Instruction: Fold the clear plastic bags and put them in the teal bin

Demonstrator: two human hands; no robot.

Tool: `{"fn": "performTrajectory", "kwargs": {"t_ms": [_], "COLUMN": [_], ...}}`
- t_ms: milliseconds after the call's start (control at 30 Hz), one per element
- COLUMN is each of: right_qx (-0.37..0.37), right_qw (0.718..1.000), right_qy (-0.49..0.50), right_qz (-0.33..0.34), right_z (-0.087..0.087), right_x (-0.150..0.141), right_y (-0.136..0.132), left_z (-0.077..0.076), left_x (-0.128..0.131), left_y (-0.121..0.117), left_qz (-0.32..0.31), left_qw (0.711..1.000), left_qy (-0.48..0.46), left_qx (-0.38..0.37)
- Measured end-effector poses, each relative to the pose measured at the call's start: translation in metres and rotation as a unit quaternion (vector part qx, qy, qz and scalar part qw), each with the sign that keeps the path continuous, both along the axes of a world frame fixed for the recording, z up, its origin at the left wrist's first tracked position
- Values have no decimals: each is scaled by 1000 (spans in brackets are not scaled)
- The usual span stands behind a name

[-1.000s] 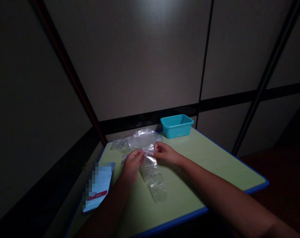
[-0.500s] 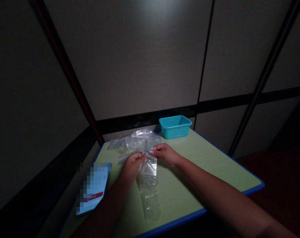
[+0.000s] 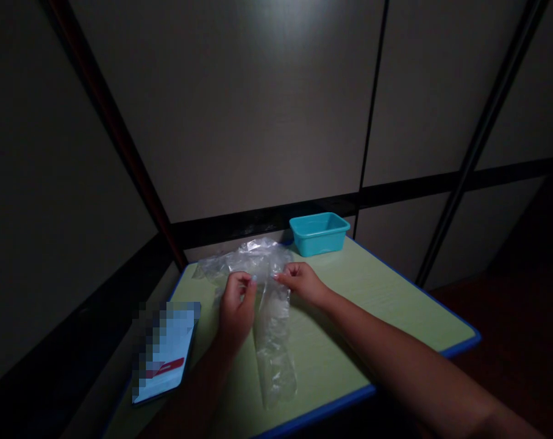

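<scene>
Crumpled clear plastic (image 3: pixel 276 341), thin like a bag or film, runs down the table toward me, and more of it is bunched at the back left. My right hand (image 3: pixel 302 282) pinches this clear plastic between thumb and fingers near its upper part. Just left of the strip, my left hand (image 3: pixel 237 308) is closed in a pinch. A tiny pale spot shows at its fingertips; I cannot make out what it is. A small gap now separates the two hands.
A turquoise plastic basket (image 3: pixel 319 236) stands at the table's back edge. On the left lies a phone or tablet (image 3: pixel 166 353) with a lit, partly blurred screen. The light green table (image 3: pixel 349 329) has a blue edge and stands against dark-trimmed panels (image 3: pixel 267 122).
My left hand has moved left and slightly up, away from the right hand and the plastic strip. My right hand has stayed nearly in place. The view has shifted a little.
</scene>
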State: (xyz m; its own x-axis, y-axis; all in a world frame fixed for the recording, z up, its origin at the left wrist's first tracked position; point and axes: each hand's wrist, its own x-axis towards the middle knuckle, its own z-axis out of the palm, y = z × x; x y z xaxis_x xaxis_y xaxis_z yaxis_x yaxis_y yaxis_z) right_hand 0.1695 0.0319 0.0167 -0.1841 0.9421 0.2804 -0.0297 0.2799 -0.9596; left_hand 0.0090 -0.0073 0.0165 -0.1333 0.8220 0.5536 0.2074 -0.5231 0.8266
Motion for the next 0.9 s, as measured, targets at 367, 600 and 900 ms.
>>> {"fn": "performTrajectory", "kwargs": {"t_ms": [367,600,900], "right_qx": [-57,-52,-66], "right_qw": [988,984,988], "right_qy": [56,80,94], "right_qz": [132,149,103], "right_z": [2,0,5], "right_x": [-2,-3,0], "right_y": [-7,-6,-5], "left_z": [-9,-4,6], "left_x": [18,15,10], "left_y": [-5,-4,-6], "left_qz": [-286,-226,-200], "left_qw": [943,941,913], "left_qy": [-50,-108,-219], "left_qx": [-166,-227,-281]}}
